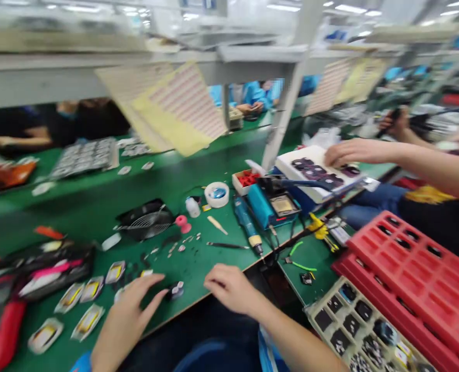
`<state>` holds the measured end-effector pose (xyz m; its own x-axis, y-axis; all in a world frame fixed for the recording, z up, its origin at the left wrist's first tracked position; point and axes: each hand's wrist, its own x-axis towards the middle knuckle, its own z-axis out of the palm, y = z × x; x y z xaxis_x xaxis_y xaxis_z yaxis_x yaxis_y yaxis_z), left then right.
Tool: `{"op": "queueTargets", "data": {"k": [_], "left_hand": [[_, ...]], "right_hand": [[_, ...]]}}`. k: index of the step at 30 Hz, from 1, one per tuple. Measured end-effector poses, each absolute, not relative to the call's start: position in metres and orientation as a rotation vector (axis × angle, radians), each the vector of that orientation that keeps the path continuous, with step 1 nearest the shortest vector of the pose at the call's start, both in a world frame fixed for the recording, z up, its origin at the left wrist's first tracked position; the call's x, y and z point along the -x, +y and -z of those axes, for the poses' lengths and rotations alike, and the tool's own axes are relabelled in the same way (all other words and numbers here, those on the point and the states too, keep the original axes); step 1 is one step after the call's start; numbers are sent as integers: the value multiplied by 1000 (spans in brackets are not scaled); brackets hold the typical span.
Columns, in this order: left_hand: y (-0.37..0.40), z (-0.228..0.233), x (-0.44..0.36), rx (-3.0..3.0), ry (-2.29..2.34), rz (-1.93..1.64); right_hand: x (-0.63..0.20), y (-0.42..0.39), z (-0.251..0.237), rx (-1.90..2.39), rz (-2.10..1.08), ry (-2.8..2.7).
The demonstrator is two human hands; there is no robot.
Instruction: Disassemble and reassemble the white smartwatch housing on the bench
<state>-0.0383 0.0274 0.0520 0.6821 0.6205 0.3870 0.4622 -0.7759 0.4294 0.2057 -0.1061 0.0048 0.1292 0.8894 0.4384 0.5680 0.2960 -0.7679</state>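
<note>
Left hand: the left hand (131,310) lies flat and spread on the green counter (97,212), fingers (152,281) reaching to a small dark part (175,291); it grips nothing.
Right hand: the right hand (229,287) rests loosely curled at the counter edge, just right of the small dark part, holding nothing.
Small dark part: one, rounded, dark with a pale glint, on the counter between the two hands.
Flat pouches: about six, shiny, silver-edged with yellow centres (86,320), left of the small dark part.
Fan: one, black, round wire grille (146,219), beyond the small dark part.
Tape roll: one, white ring (216,194), far beyond it.
Red trays: two stacked, moulded plastic with square pockets (411,268), well to the right.
Beige tray: one, gridded, dark pieces inside (315,312), below the red trays.
Co-worker's hand: one (349,152), on a white block (287,163) with dark pieces.
</note>
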Motion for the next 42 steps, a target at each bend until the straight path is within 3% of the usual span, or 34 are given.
{"op": "queueTargets", "data": {"k": [8, 17, 20, 25, 29, 42], "left_hand": [[-12, -12, 24, -2479, 906, -797], [-30, -9, 33, -2434, 1182, -1056], [-64, -11, 29, -2150, 1090, -1059], [-112, 9, 15, -1226, 947, -578], [-109, 34, 6, -519, 905, -463], [-86, 58, -29, 165, 762, -461]], "right_hand": [[-234, -125, -1, 1484, -509, -1478], [-195, -81, 16, 1530, -298, -1718], [-184, -63, 17, 1601, -246, -1839], [-173, -58, 13, 1614, -179, -1948], [-169, -63, 9, 1593, -205, -2031], [-159, -94, 20, 1507, 86, -2213]]}}
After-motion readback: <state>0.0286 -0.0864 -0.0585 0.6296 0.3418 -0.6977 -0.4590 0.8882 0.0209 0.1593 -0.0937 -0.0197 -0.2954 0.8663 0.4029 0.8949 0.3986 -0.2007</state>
